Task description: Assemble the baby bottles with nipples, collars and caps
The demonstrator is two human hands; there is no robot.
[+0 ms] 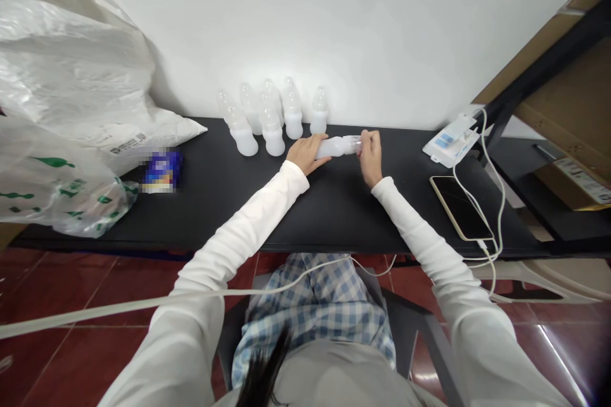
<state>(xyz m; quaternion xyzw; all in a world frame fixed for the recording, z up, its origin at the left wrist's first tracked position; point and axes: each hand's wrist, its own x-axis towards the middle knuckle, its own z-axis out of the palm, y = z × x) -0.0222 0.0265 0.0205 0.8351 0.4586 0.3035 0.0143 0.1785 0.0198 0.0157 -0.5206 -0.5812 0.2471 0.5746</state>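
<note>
A translucent white baby bottle [337, 146] lies sideways in the air just above the black table, held between both hands. My left hand [308, 154] is wrapped round its base end. The fingers of my right hand [371, 156] are closed on the clear domed cap at the other end. Behind them, near the wall, several similar bottles [273, 140] with clear caps stand upright in a loose group. One more bottle [319, 119] stands a little apart, right behind my left hand.
White plastic bags [71, 76] fill the left end of the table [229, 203], with a blurred blue packet [162, 172] beside them. On the right lie a phone [461, 206] with a white cable [501, 203] and a clear-and-white package [451, 140]. A dark shelf frame [539, 70] holds cardboard boxes.
</note>
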